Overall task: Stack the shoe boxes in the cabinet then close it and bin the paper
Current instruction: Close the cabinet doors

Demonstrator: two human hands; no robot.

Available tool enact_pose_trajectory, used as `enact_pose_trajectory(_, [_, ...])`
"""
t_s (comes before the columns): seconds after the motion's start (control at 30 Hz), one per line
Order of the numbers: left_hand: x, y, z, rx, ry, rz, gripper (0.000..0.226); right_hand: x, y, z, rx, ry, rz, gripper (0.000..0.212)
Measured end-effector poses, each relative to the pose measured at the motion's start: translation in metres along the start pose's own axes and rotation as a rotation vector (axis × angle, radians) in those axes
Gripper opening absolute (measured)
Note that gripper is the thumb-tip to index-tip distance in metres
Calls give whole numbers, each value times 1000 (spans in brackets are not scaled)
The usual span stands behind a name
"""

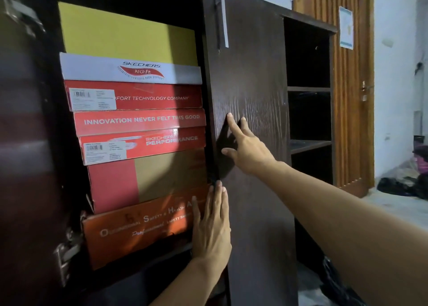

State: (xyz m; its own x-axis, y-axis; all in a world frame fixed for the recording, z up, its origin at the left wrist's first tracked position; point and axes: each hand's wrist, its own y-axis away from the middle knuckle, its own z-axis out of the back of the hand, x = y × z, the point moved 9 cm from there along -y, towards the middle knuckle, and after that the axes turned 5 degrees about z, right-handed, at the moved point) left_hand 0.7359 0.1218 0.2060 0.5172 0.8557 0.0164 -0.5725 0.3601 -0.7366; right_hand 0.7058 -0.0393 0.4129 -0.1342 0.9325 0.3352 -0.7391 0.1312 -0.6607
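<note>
Cabinet holds stacked shoe boxes; left hand fingers flat on orange box; right hand splayed on door.

Your shoe boxes sit stacked one on another in the cabinet's left compartment. Your left hand rests on the lowest box's right end. Right of the stack stands the door panel, your right hand on it. Open shelves lie further right.

Both hands flat, fingers straight.
</note>
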Motion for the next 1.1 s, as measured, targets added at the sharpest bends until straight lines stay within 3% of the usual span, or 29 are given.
enact_pose_trajectory(0.07, [-53, -45, 37, -177, 20, -71, 114, 2, -6, -7, -15, 38, -13, 85])
enact_pose_trajectory(0.13, [-52, -62, 26, -30, 18, -21, 109, 3, -11, -13, -27, 84, -30, 84])
enact_pose_trajectory(0.27, [-32, -64, 3, 16, -41, 28, 113, 4, -21, -23, -41, 148, -43, 83])
enact_pose_trajectory(0.53, [-28, -70, -2, -1, -70, 29, 120, 1, -26, -31, -42, 204, -7, 85])
enact_pose_trajectory(0.73, [-34, -65, 16, 4, -44, 10, 124, 5, -21, -20, 50, 188, -1, 83])
enact_pose_trajectory(1.1, [-47, -17, 145, -217, 94, 82, 87, 65, 42, 58, 19, 134, 36, 72])
